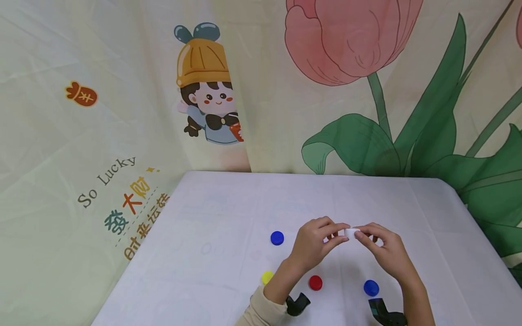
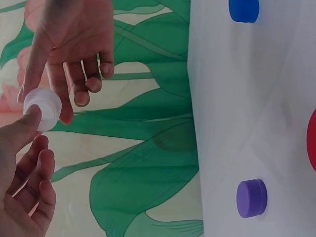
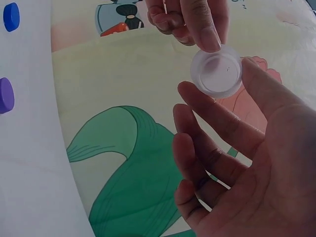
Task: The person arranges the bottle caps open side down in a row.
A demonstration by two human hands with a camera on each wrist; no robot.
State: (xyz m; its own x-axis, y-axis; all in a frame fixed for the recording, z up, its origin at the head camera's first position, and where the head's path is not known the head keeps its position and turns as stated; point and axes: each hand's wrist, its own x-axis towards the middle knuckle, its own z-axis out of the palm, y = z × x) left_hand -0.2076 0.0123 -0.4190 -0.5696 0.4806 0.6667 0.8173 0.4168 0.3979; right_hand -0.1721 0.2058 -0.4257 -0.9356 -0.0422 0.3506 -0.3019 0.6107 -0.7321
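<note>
Above the table, a white bottle cap (image 1: 350,233) is raised between the two hands, its hollow inside showing in both wrist views. My left hand (image 1: 311,240) pinches it, the thumb (image 2: 32,116) pressed against the inner face and fingers behind. From the other side my right hand (image 1: 385,249) holds the cap by its rim between thumb (image 3: 266,81) and index finger; its other fingers are loosely bent. Below the hands lies a red cap (image 1: 316,283). A purple cap (image 2: 252,198) on the table shows only in the wrist views.
On the white table (image 1: 228,208) lie a blue cap (image 1: 277,238) at the left, another blue cap (image 1: 371,288) near the right forearm, and a yellow cap (image 1: 267,277) partly behind the left forearm. A printed cloth (image 1: 269,113) hangs behind the table.
</note>
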